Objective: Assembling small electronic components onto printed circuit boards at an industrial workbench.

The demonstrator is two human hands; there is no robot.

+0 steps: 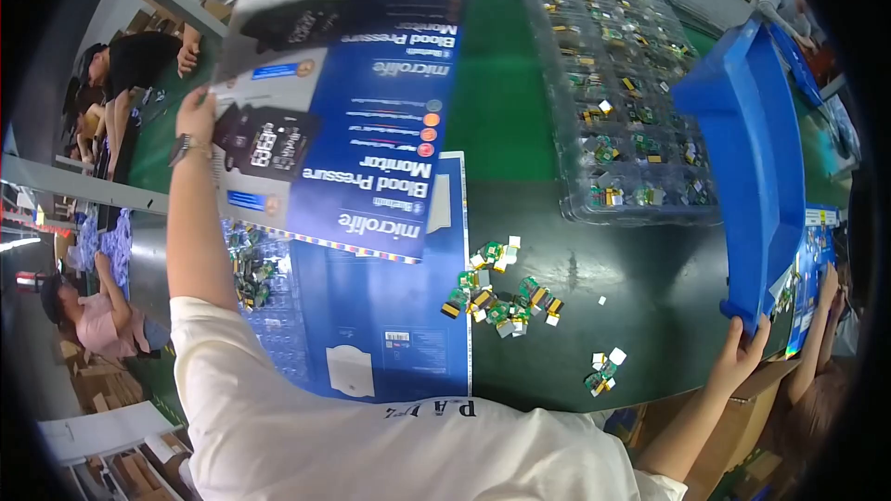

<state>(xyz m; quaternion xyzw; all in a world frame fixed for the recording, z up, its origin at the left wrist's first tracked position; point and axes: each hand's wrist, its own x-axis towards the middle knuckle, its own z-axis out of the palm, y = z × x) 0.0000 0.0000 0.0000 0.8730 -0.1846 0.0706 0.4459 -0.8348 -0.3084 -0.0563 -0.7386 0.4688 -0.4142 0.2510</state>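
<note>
My left hand grips the left edge of a large printed cardboard sheet, raised over the table and slightly blurred. Its fingers are closed on that edge. Off to the right, my right hand holds the lower end of a blue plastic bin, which is tipped up on its side. Between my arms, a loose pile of small green circuit boards lies on the dark green table. A smaller cluster of boards sits nearer me.
A clear compartment tray of boards stands at the far right. Another blue printed sheet lies at left beside a clear tray with boards. Co-workers stand at left; another person's hands are beyond the bin. A cardboard box stands below the table edge.
</note>
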